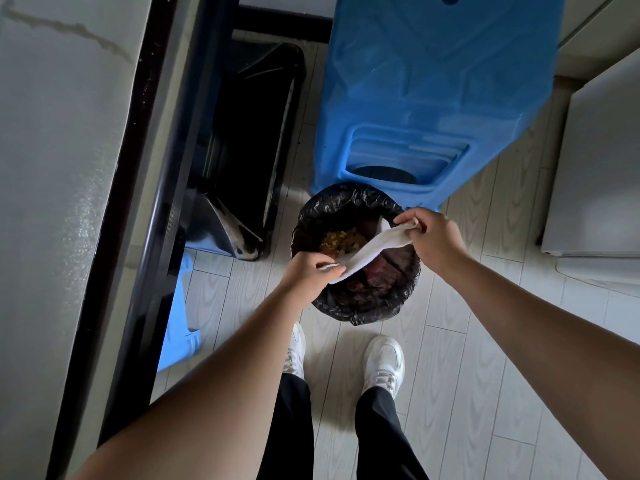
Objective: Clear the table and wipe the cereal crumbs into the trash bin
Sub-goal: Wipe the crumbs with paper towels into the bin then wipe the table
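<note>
A round trash bin (360, 311) lined with a black bag stands on the floor in front of my feet. Yellowish cereal crumbs (341, 240) lie inside it on dark waste. A white cloth (367, 251) is stretched across the bin's mouth. My left hand (310, 271) pinches its near end at the bin's left rim. My right hand (431, 237) pinches its far end over the right rim.
The grey table (52, 202) with a black edge runs along the left. A large blue plastic container (433, 91) stands right behind the bin. A black frame (256, 133) and a blue stool (180, 320) sit under the table. A white cabinet (599, 168) is at right.
</note>
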